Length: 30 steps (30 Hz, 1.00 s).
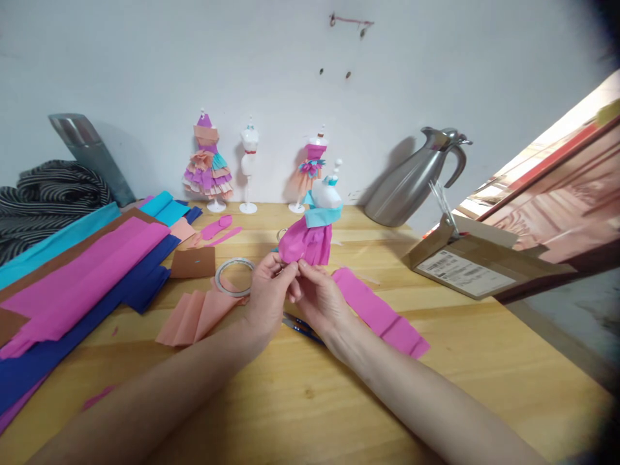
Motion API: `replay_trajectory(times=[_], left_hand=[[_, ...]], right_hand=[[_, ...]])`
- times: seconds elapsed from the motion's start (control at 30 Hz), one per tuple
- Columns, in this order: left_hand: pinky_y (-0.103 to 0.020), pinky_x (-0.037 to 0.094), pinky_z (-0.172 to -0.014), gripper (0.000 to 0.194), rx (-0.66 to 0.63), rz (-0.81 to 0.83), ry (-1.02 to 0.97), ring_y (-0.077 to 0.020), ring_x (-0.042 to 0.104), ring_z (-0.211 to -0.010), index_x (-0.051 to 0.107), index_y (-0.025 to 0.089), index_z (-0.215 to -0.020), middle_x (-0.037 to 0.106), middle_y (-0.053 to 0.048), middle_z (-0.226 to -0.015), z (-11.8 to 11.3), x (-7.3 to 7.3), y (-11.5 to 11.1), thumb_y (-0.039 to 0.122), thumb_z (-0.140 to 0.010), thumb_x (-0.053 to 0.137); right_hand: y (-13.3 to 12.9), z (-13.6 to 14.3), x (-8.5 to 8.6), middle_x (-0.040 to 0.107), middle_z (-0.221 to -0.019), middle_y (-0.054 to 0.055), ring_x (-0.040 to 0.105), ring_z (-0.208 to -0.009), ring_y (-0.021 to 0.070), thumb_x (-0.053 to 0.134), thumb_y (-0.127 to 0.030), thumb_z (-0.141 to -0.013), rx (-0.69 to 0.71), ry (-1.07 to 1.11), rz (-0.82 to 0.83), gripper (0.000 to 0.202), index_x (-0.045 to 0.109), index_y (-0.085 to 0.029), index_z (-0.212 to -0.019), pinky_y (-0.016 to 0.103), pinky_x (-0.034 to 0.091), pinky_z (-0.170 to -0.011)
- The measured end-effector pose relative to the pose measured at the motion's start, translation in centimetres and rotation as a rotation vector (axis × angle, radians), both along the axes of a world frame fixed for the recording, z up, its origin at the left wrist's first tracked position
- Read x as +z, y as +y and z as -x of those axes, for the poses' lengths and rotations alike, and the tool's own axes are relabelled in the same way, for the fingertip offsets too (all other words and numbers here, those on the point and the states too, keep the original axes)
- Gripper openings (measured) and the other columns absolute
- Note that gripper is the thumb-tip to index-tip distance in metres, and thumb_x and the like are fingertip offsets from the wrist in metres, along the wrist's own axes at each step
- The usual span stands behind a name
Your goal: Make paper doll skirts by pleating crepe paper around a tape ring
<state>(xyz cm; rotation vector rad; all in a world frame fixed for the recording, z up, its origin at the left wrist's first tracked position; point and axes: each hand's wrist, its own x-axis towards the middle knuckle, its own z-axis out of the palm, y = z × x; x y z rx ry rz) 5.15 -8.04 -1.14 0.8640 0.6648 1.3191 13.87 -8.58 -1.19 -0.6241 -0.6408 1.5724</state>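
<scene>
A small white dress form (325, 192) stands tilted in front of me, with a turquoise paper band (322, 216) round its waist and a pleated magenta crepe paper skirt (317, 244) below. My left hand (272, 284) and my right hand (320, 290) meet at the skirt's lower left edge, both pinching the paper between thumb and fingers. Beneath my right hand lie blue-handled scissors (303, 328), partly covered. A roll of tape (234, 276) sits left of my left hand, over folded peach crepe paper (196, 316). To the right lies a magenta strip (380, 310).
Stacked crepe paper sheets (92, 278) cover the table's left side. Dressed forms (207, 161) and a bare one (248, 161) stand by the wall. A steel jug (416, 181) and a cardboard box (465, 265) are at the right, a flask (92, 152) at the left.
</scene>
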Motion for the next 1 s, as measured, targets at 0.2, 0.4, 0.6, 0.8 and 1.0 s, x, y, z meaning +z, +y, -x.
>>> replay_trajectory(times=[0.2,0.4,0.6,0.8,1.0], left_hand=[[-0.018,0.035,-0.042,0.022,-0.009,-0.031,0.02,-0.0074,0.045,-0.038,0.053,0.018,-0.074,0.052,0.007,-0.043,-0.14,-0.4,0.12,0.031,-0.073,0.071],[-0.018,0.035,-0.042,0.022,-0.009,-0.02,0.033,-0.0075,0.046,-0.039,0.052,0.019,-0.071,0.052,0.006,-0.043,-0.26,-0.37,0.15,0.03,-0.073,0.071],[-0.018,0.035,-0.043,0.021,-0.031,-0.007,0.04,-0.0069,0.046,-0.04,0.054,0.018,-0.071,0.052,0.006,-0.044,-0.13,-0.41,0.36,0.028,-0.071,0.072],[-0.019,0.036,-0.043,0.021,-0.037,0.018,-0.03,-0.0079,0.046,-0.04,0.053,0.017,-0.066,0.052,0.004,-0.043,0.0,-0.22,0.04,0.03,-0.075,0.068],[-0.018,0.034,-0.041,0.022,-0.025,0.052,-0.052,-0.0076,0.046,-0.039,0.052,0.017,-0.064,0.053,0.004,-0.044,-0.12,0.03,-0.34,0.029,-0.074,0.068]], right_hand=[[0.03,-0.06,-0.07,0.051,-0.035,-0.004,0.043,-0.034,0.0087,0.078,-0.031,-0.067,-0.008,-0.006,0.003,0.028,0.058,-0.017,-0.052,0.022,0.036,-0.039],[0.09,-0.27,-0.25,0.051,-0.036,-0.003,0.043,-0.036,0.0086,0.073,-0.029,-0.072,0.001,-0.008,0.01,0.026,0.059,-0.017,-0.053,0.022,0.035,-0.04],[0.16,-0.22,-0.17,0.052,-0.036,-0.002,0.045,-0.037,0.0097,0.072,-0.026,-0.068,-0.002,0.017,0.011,0.021,0.062,-0.017,-0.053,0.022,0.036,-0.04],[0.14,-0.19,-0.27,0.054,-0.04,-0.003,0.045,-0.037,0.0094,0.071,-0.024,-0.07,-0.008,0.049,0.02,0.018,0.062,-0.017,-0.055,0.022,0.035,-0.039],[0.07,-0.2,-0.21,0.057,-0.045,-0.004,0.046,-0.035,0.0084,0.076,-0.027,-0.066,-0.003,0.061,0.04,0.019,0.064,-0.016,-0.057,0.021,0.037,-0.035]])
